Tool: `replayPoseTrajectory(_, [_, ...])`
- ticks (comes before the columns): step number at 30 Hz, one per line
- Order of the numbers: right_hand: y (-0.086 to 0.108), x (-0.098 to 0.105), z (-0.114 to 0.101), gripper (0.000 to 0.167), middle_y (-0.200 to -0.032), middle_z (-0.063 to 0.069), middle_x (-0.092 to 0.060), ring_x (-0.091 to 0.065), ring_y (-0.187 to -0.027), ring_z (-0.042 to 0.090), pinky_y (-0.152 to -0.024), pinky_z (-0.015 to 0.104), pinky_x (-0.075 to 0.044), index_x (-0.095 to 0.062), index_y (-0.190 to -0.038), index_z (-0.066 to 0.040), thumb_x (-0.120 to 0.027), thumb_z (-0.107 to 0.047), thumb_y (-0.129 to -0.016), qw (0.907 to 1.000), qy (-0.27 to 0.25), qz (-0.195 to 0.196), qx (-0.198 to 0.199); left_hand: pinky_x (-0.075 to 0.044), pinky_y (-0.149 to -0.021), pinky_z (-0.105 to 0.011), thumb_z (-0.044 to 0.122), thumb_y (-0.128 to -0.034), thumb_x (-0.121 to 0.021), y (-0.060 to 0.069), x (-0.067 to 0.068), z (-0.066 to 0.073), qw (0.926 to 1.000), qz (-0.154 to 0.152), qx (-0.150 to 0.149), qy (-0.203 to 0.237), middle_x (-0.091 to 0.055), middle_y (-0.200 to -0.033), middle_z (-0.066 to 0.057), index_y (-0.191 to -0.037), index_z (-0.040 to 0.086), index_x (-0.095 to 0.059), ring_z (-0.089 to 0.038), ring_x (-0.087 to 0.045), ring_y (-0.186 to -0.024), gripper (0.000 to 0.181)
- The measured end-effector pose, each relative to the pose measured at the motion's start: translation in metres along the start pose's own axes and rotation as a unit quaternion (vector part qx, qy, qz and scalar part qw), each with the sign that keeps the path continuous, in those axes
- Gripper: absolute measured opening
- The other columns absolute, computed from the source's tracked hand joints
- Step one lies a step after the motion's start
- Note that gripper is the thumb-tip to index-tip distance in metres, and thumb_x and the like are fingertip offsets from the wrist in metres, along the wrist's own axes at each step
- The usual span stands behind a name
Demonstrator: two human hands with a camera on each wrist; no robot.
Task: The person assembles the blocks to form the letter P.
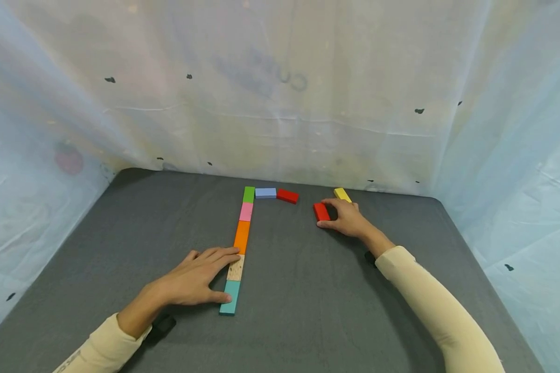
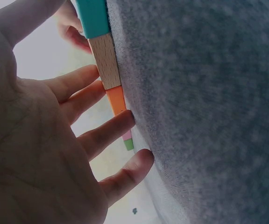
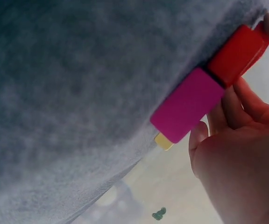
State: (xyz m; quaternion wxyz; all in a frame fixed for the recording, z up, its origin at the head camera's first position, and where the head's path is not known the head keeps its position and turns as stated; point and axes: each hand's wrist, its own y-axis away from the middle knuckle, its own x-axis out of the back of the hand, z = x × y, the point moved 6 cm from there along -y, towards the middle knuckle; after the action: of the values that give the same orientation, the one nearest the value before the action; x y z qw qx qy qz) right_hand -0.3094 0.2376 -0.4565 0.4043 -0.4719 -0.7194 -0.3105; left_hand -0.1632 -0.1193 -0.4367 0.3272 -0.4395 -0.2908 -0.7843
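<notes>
One red block [image 1: 321, 212], pinched in the right hand [image 1: 349, 219] with thumb at the near end and forefinger toward the far end, presumably to control both ends at once; lies on the dark grey table [image 1: 284, 290], right of centre. Just beyond, in the right wrist view, a magenta block [image 3: 188, 105], set end to end with it or nearly so; concealed by the hand from the head camera. Past that, a yellow block [image 1: 342, 195], partly behind the hand. Across a gap to the left, a second red block [image 1: 287, 196], touching a pale blue block [image 1: 265, 193] and slightly askew, perhaps to bend the line. Then a corner at a green block [image 1: 249, 194] and, running toward the near side, a pink block [image 1: 246, 211], an orange block [image 1: 241, 235], a plain wooden block [image 1: 235, 269] and a teal block [image 1: 230, 305]; butted close, seemingly to keep a straight edge. Beside this row, the left hand [image 1: 191, 280], with fingers extended and spread at the orange and wooden blocks and thumb on the teal; grips nothing, likely laid there to steady the row. Farther out, cream sleeves [image 1: 429, 305] and, around three sides, translucent sheeting [image 1: 270, 129], perhaps as a screen.
</notes>
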Motion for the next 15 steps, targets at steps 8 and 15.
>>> replayPoseTrajectory(8, [0.0019,0.0047,0.0043,0.075,-0.142,0.013,-0.057,-0.054,-0.129,0.031,-0.108,0.060,-0.019,-0.046,-0.147,-0.009,-0.076,-0.043,-0.086,0.9991,-0.039,0.013,-0.012,-0.031,-0.103,-0.062,0.060,-0.0802,-0.074,-0.0009,-0.0016,-0.0018,1.0000,0.004,-0.005,0.000,-0.035,-0.160,0.003,-0.153,0.025,-0.039,-0.026,-0.038,-0.143,0.088])
replayPoseTrajectory(15, [0.0013,0.0042,0.0038,0.076,-0.142,0.014,-0.057,-0.052,-0.131,0.032,-0.110,0.064,-0.016,-0.047,-0.146,-0.008,-0.077,-0.043,-0.086,0.9987,-0.048,0.016,-0.002,-0.030,-0.104,-0.062,0.059,-0.0802,-0.074,-0.0005,-0.0016,-0.0011,1.0000,0.003,-0.002,0.000,-0.036,-0.159,0.002,-0.153,0.024,-0.039,-0.026,-0.038,-0.143,0.088])
